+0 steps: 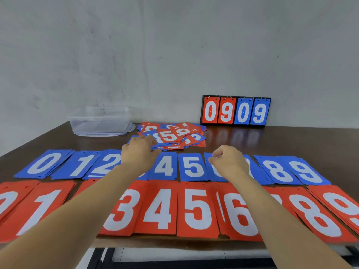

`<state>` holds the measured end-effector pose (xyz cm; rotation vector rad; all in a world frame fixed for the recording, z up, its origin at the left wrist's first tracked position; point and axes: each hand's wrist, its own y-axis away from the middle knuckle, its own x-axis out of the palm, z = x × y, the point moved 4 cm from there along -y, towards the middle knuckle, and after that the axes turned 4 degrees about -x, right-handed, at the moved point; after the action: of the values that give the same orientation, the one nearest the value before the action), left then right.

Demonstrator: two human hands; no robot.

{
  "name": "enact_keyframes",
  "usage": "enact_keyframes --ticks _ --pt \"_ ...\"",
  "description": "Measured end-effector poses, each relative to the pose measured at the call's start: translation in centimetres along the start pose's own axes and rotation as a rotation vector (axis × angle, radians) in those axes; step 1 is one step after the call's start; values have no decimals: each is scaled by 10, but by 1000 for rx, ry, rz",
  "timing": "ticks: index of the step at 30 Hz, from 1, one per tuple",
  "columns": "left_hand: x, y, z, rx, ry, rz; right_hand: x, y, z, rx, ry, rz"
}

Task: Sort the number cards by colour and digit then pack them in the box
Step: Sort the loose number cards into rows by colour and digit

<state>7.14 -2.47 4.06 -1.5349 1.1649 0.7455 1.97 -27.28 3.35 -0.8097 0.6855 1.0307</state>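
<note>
Two rows of sorted number cards lie on the dark table: blue stacks (167, 167) from 0 to 9 behind, red stacks (196, 208) from 0 to 9 in front. A loose mixed pile of red and blue cards (174, 137) sits beyond them. My left hand (138, 154) reaches over the blue row, its fingers stretched to the near left edge of the pile. My right hand (229, 162) hovers above the blue 6 and 7 stacks with fingers curled; nothing shows in it. The clear plastic box (99, 121) stands empty at the back left.
A flip scoreboard (235, 111) showing 0 9 0 9 leans against the grey wall at the back right. The table's front edge runs just below the red row, with a black frame beneath.
</note>
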Motion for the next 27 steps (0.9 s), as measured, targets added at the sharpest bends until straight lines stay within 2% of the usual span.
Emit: enact_keyframes --ticks 14,21,27 --pt "31 -127 81 -59 15 127 81 -123 69 64 34 89" --pt "70 -154 90 -65 109 171 136 -166 95 15 -3 119" --pt "92 -163 74 -77 131 223 168 -184 95 77 218 222"
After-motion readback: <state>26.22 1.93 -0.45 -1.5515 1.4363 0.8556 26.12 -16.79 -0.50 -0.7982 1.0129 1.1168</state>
